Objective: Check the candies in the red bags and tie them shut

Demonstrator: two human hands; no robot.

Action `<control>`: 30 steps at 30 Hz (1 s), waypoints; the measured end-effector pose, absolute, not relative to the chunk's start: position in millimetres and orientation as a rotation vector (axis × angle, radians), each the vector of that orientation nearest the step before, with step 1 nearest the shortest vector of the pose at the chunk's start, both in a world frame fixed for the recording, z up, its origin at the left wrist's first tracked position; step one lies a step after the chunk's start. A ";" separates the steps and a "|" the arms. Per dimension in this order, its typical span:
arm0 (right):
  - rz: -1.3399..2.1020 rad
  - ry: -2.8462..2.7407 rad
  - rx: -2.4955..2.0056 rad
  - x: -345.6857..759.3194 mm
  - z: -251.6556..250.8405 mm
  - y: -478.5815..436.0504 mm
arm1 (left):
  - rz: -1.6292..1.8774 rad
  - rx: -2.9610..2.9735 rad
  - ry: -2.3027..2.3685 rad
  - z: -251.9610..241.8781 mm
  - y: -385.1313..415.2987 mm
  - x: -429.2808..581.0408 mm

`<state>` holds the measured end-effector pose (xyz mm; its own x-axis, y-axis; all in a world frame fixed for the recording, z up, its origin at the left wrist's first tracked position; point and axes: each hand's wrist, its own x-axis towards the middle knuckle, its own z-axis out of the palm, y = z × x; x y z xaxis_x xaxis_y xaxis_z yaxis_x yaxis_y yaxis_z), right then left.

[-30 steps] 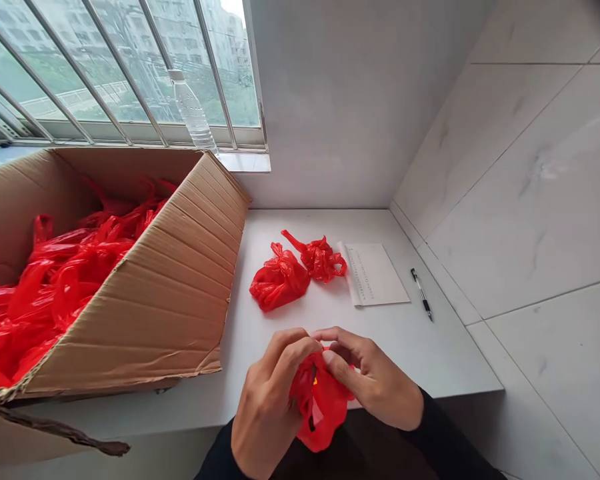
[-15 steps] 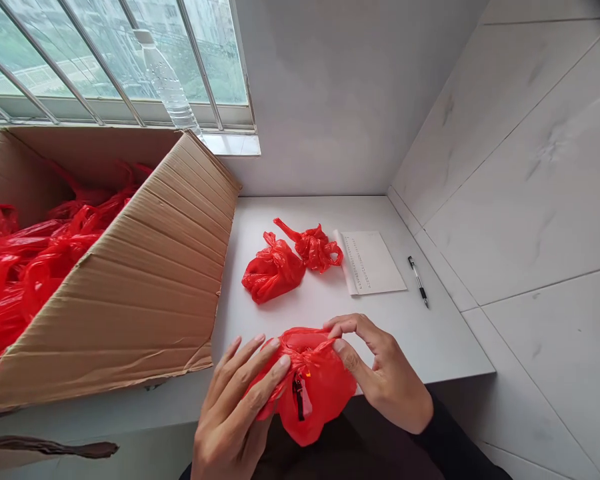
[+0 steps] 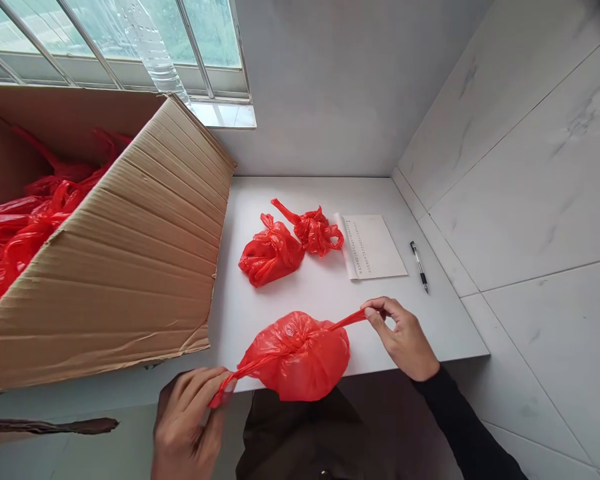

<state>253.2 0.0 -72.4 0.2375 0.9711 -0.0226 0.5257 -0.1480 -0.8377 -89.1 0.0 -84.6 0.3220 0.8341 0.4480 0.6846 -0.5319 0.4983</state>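
A red plastic bag (image 3: 305,357), gathered and twisted at its middle, sits at the front edge of the white table. My left hand (image 3: 193,417) pinches one stretched handle of it at the lower left. On the other side, my right hand (image 3: 400,333) grips the opposite handle between thumb and fingers. Both handles are pulled taut away from the knot-like centre. What lies inside the bag cannot be made out. Behind it are a tied red bag (image 3: 271,253) and a smaller knotted red bag (image 3: 317,231), side by side.
A large cardboard box (image 3: 130,247) full of red plastic bags (image 3: 45,213) stands at the left. A printed notepad (image 3: 377,247) and a pen (image 3: 419,267) lie at the right of the white table (image 3: 440,327). A clear bottle (image 3: 155,53) stands by the barred window.
My hands have moved apart, drawing the bag's two handles out to either side. The bag's gathered top has tightened, and the dark item seen through it is hidden. The view has tilted down.
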 end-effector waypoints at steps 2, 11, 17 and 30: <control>0.813 -1.336 -1.802 256.7 -85.2 2.9 | 1.000 2.218 1.451 -93.2 -4.5 -92.6; 0.896 -1.109 -1.488 206.0 -91.1 -12.2 | 0.843 2.430 1.291 -108.6 -9.3 -33.8; 0.574 -1.666 -1.504 163.0 -131.0 -28.5 | 0.784 2.710 1.284 -143.9 -3.3 -4.2; 0.307 -1.892 -1.592 157.7 -166.3 -16.3 | 0.663 2.702 1.391 -165.1 -2.9 1.4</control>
<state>157.7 -16.3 -166.3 -0.0629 0.9460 0.3181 0.7967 0.2396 -0.5549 1.4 -2.9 -165.1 0.5094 0.7832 0.3564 0.7699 -0.5998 0.2178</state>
